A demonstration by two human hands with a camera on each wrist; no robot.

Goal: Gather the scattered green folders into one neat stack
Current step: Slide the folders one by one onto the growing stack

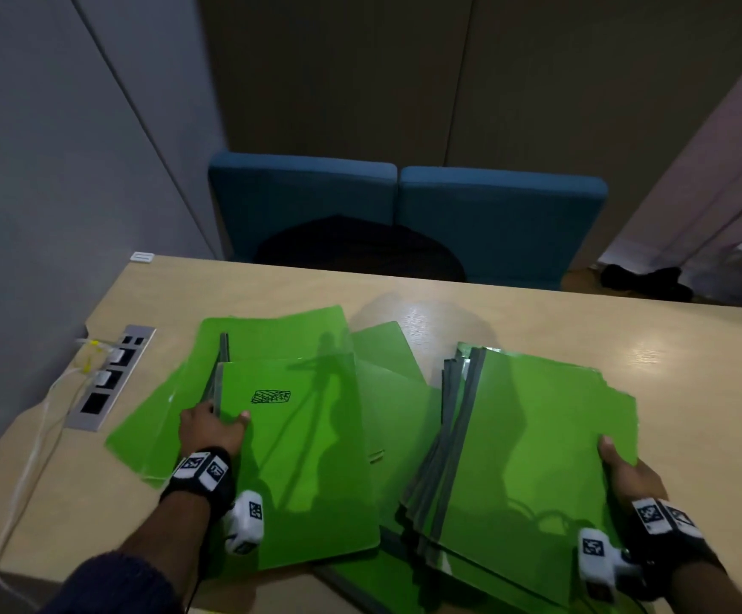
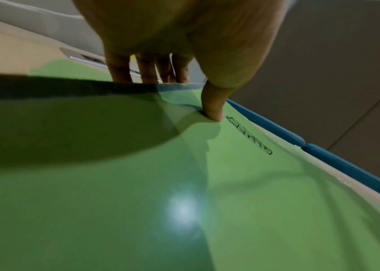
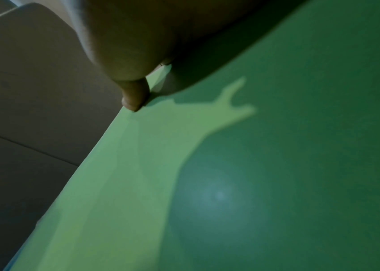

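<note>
Pinching the left spine edge of a green plastic folder marked with a black scribble (image 1: 298,454), left hand (image 1: 209,429) has thumb on top, fingers (image 2: 119,71) underneath. Right hand (image 1: 626,471) clamps the near right corner of a thick stack of green folders (image 1: 533,449), thumb on top. Both lie on loose green folders (image 1: 386,361) spread across the pale wooden table (image 1: 537,312).

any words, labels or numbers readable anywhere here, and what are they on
No readable words or numbers in any view.
Black ink mark on the green folder gripped by the left hand: a hatched scribble, not lettering.
Black-and-white square code markers on the wrist bands: patterns only, no text.
Small white plate at the table's far left corner: too small to read.
</note>
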